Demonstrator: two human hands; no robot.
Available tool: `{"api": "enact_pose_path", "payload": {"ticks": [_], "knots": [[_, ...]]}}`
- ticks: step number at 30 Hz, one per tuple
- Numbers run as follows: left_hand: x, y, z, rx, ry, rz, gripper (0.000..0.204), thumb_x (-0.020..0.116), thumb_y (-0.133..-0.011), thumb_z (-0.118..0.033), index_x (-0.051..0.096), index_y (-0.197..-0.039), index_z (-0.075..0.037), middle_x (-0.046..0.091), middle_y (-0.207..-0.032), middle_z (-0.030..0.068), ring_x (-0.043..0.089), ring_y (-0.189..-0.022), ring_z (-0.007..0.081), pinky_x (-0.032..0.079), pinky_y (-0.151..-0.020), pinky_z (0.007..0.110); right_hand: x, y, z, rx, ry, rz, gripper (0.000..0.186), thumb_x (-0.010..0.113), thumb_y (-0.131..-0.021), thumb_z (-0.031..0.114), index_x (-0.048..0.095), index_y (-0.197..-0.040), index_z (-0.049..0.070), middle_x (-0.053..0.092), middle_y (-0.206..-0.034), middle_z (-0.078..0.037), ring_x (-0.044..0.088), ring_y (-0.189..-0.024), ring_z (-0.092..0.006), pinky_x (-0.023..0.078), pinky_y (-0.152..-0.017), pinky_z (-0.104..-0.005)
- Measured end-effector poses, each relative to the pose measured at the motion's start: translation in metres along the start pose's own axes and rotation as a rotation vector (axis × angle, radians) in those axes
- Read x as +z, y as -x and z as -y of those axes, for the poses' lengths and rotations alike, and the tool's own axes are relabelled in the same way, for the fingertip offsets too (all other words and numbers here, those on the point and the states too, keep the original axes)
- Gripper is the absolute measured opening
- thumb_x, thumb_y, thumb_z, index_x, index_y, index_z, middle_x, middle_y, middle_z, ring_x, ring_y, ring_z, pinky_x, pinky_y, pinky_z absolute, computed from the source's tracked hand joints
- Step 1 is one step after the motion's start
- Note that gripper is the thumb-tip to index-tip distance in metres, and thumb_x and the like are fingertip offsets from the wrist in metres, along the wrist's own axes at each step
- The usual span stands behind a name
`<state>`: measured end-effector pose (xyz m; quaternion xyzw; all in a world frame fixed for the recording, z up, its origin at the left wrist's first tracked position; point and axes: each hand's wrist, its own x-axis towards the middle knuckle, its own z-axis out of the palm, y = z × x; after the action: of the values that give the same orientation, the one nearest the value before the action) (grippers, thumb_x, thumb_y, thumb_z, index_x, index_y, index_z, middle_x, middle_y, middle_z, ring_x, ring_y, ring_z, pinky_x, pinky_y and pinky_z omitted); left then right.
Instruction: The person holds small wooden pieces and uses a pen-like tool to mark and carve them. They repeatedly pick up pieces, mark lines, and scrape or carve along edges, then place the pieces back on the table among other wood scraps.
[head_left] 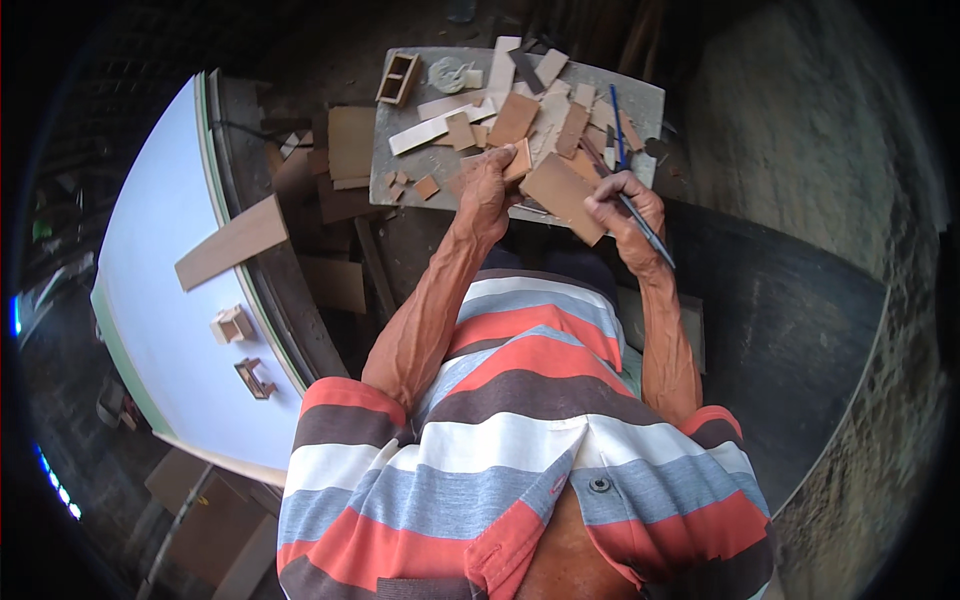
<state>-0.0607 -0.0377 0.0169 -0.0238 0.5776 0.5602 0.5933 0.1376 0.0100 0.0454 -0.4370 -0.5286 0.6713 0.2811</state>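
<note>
My left hand [487, 188] is closed on a small wooden piece [519, 160] with a pale edge, pinched over the near side of the worktable [415, 205]. Close beside it, my right hand [630, 212] grips a flat brown rectangular wood panel [563, 196] by its right end. A slim dark tool with a pale shaft [648, 233] also lies in the right hand, pointing back toward my forearm; its exact kind is unclear. The two held pieces are near each other, and I cannot tell whether they touch.
Wood offcuts [512, 120], a blue pen [617, 125], a two-compartment wooden box [398, 79] and a whitish round item [450, 74] crowd the worktable. At left, a white-topped table [160, 200] bears a long board [232, 243] and two small wooden frames [231, 324]. A rough wall [800, 130] stands right.
</note>
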Motion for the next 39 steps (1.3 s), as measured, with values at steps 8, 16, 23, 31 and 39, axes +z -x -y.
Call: {"api": "enact_pose_path", "payload": {"ticks": [8, 16, 23, 31, 39], "knots": [[0.072, 0.014, -0.007, 0.059, 0.134, 0.182, 0.018, 0.055, -0.094, -0.018, 0.058, -0.100, -0.002, 0.063, -0.088, 0.0074, 0.065, -0.075, 0.0186, 0.057, -0.070, 0.035, -0.029, 0.038, 0.032, -0.214, -0.083, -0.165, 0.011, 0.074, -0.081, 0.001, 0.064, -0.083, 0.005, 0.060, -0.080, 0.004, 0.051, -0.072, -0.0014, 0.043, -0.067, -0.0179], [0.083, 0.035, -0.002, 0.002, 0.134, 0.341, 0.024, 0.055, -0.096, -0.019, 0.048, -0.109, 0.000, 0.064, -0.088, 0.0131, 0.068, -0.072, 0.0225, 0.059, -0.066, 0.034, -0.036, 0.044, 0.044, -0.244, 0.063, -0.073, 0.011, 0.075, -0.081, 0.003, 0.065, -0.084, 0.005, 0.065, -0.081, 0.001, 0.058, -0.076, -0.0051, 0.047, -0.070, -0.0213], [0.066, 0.033, 0.015, 0.051, 0.163, 0.305, 0.026, 0.055, -0.097, -0.019, 0.049, -0.115, -0.001, 0.064, -0.092, 0.0120, 0.068, -0.074, 0.0199, 0.058, -0.067, 0.032, -0.034, 0.044, 0.042, -0.274, 0.091, -0.043, 0.009, 0.074, -0.082, 0.002, 0.065, -0.085, 0.005, 0.066, -0.082, 0.000, 0.059, -0.075, -0.0052, 0.048, -0.069, -0.0212], [0.061, 0.037, 0.021, 0.129, 0.146, 0.042, 0.028, 0.046, -0.099, -0.023, 0.051, -0.115, -0.002, 0.062, -0.100, 0.0107, 0.064, -0.084, 0.0188, 0.055, -0.068, 0.033, -0.035, 0.044, 0.047, -0.676, 0.558, -0.184, 0.013, 0.074, -0.077, -0.002, 0.066, -0.086, 0.005, 0.068, -0.081, -0.007, 0.065, -0.074, -0.0175, 0.052, -0.068, -0.0297], [0.084, 0.006, 0.019, 0.163, 0.340, 0.132, 0.024, 0.043, -0.098, -0.024, 0.054, -0.097, -0.003, 0.057, -0.084, 0.0077, 0.056, -0.065, 0.0153, 0.044, -0.050, 0.029, -0.010, 0.065, 0.060, -0.780, 0.519, -0.236, 0.012, 0.071, -0.078, 0.004, 0.063, -0.087, 0.005, 0.068, -0.091, -0.012, 0.065, -0.081, -0.0247, 0.051, -0.070, -0.0354]]}}
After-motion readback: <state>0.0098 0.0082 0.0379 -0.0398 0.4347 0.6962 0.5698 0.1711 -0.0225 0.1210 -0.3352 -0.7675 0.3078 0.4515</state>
